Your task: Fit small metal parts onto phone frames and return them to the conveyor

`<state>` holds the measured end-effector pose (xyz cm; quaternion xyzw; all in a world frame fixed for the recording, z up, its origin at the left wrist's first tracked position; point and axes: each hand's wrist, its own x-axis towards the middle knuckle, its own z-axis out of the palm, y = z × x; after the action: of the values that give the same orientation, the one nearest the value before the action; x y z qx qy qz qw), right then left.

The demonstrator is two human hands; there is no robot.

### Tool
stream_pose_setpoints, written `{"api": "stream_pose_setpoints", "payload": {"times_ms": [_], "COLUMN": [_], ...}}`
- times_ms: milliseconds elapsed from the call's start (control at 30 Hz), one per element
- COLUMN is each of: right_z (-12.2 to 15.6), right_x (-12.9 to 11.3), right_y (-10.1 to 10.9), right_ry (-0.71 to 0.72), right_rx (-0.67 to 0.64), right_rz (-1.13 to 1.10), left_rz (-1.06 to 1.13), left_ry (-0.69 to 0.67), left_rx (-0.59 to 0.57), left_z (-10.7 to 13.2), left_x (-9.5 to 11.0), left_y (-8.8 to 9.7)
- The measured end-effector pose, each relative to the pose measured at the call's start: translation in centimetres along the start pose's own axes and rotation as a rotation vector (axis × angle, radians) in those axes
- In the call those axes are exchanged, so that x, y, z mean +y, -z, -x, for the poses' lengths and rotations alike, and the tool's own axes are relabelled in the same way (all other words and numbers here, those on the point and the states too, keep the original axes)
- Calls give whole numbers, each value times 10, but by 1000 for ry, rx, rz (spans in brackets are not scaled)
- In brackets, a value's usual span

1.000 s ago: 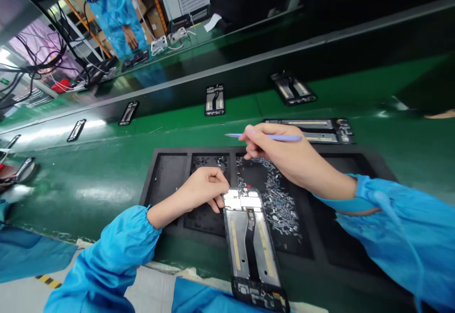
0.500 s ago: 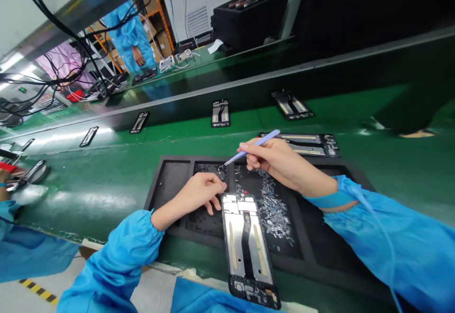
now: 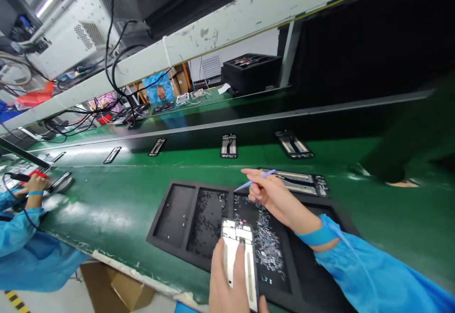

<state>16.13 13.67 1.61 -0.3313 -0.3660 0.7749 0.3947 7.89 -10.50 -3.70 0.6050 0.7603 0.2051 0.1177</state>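
The left hand (image 3: 223, 280) is at the bottom middle of the frame. It grips a phone frame (image 3: 237, 251) with the thumb lying across the front, and the frame stands up on its long side in the picture, over the black foam tray (image 3: 167, 213). The right hand (image 3: 272, 199) is up and to the right of it, so the hands are apart. It pinches a pale blue pick (image 3: 258, 178) like a pencil, and the thin tip points left at the tray's top edge, near the wall between two parts.

The tray sits on the green worktop (image 3: 106, 199) and has parts split by walls. The middle part holds tiny dark bits (image 3: 208, 223); the part next to it holds lots of tiny silver bits (image 3: 266, 246), right under the phone frame's edge. A blue sleeve (image 3: 377, 275) covers the right arm.

Just past the tray lies another phone frame (image 3: 302, 183), and more frames (image 3: 228, 146) sit in a row farther up the worktop. At the far left, another person's hand (image 3: 33, 183) is by a red thing (image 3: 37, 174) — it is too small to tell what that is. Black cables (image 3: 113, 52) hang at the upper left, by a white machine (image 3: 67, 33).
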Motion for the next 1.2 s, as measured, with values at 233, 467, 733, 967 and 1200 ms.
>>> {"api": "stream_pose_setpoints", "payload": {"times_ms": [233,467,733,967,1200], "right_z": [-2,-11,-16,-22,-22], "right_x": [-7,-15,-13,-4,-6], "right_y": [2,12,19,23,21], "right_ry": [-69,-145,-190,-102,105], "right_rx": [21,81,178,313,383], "right_rz": [-107,-215,-263,-343,-366], "left_rz": [122,65,-86,-225,-205], "left_ry": [-50,-76,26,182,209], "left_rx": [90,45,55,120,72], "left_z": [-46,-264,-433,-444,-411], "left_x": [-20,-58,-86,-42,45], "left_y": [65,116,59,25,-40]}}
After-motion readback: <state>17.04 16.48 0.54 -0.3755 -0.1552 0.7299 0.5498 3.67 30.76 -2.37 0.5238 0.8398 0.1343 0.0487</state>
